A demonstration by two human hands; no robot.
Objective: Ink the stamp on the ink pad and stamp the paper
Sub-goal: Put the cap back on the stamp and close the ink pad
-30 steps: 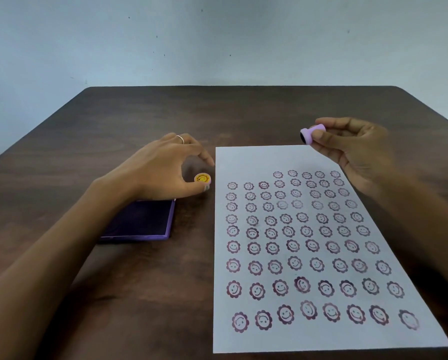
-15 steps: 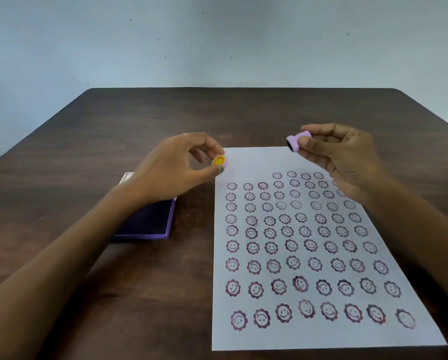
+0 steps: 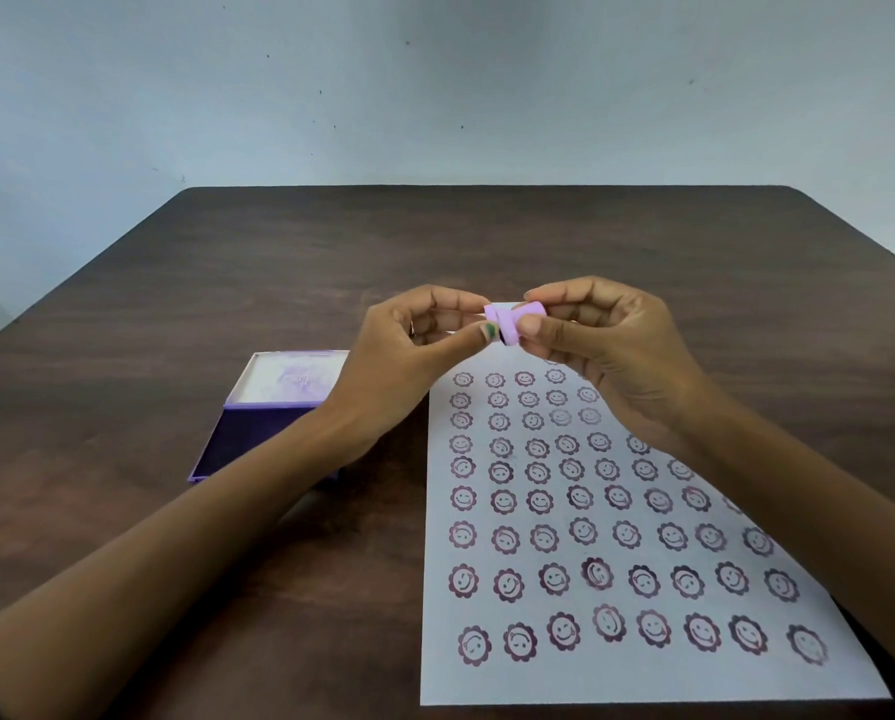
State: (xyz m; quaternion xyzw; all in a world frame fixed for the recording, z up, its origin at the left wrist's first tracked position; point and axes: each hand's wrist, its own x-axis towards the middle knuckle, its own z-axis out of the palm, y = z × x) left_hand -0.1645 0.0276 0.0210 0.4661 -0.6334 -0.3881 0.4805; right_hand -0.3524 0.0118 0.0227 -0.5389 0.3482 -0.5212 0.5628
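Both hands have come together since a moment ago, when they were apart over the table: now my left hand (image 3: pixel 409 356) and right hand (image 3: pixel 601 345) meet above the far edge of the paper (image 3: pixel 617 683), at about 12 o'clock from its middle. My right fingers (image 3: pixel 531 324) pinch the lilac stamp (image 3: pixel 508 324), lying sideways in the air. My left thumb and forefinger close on its left end; whether the cap sits there I cannot tell. At 9 o'clock from the paper the ink pad (image 3: pixel 248 439) lies open on the dark wooden table (image 3: pixel 487 236), its lid (image 3: pixel 284 379) flat behind it. Rows of purple flower-face prints (image 3: pixel 554 579) fill the sheet
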